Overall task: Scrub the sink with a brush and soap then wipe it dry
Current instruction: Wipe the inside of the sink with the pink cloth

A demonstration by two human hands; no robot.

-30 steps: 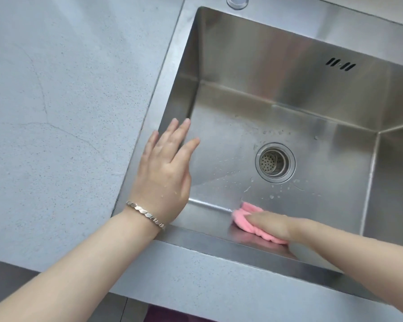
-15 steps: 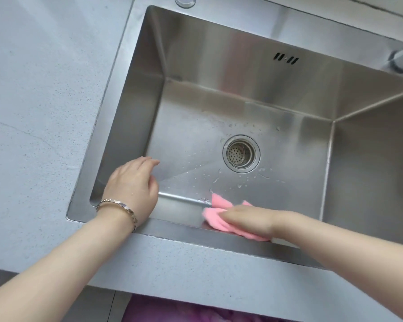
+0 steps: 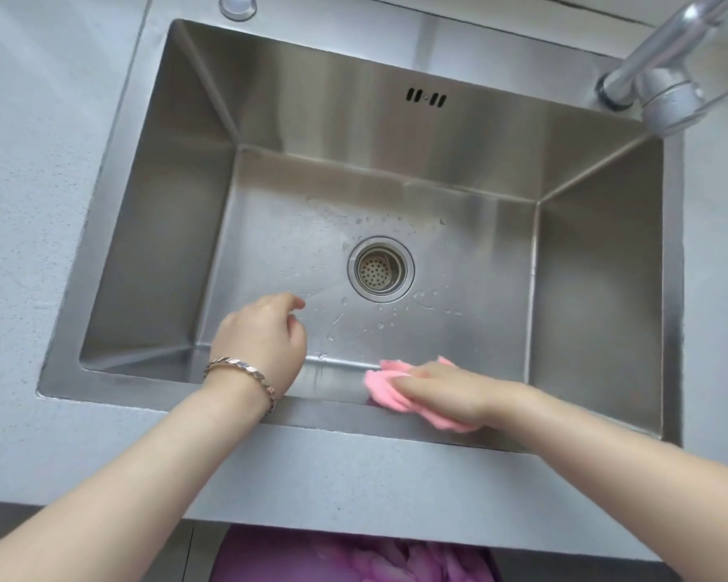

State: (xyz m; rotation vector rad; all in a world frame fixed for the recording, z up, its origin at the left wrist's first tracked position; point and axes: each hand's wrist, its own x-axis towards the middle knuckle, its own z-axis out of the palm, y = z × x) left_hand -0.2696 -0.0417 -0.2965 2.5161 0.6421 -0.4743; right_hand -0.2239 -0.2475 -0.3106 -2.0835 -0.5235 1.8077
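head view: steel sink [image 3: 160, 254], droplets [image 3: 337, 319] near drain [image 3: 381, 269].

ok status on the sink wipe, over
Right hand flat on pink cloth, at near wall of sink. Left hand loosely curled, empty. Droplets on floor near drain; nothing in the way.

A pale grey speckled counter [image 3: 30, 203] fills the left side and runs across the near edge, its matte top evenly lit by soft, cool light with only faint shadows. A chrome tap [image 3: 665, 90] stands at the far right corner. Under the counter's front edge is a dark grey surface [image 3: 1, 514], and beside it something purple [image 3: 354, 556], blurred, with a petal-like pattern.
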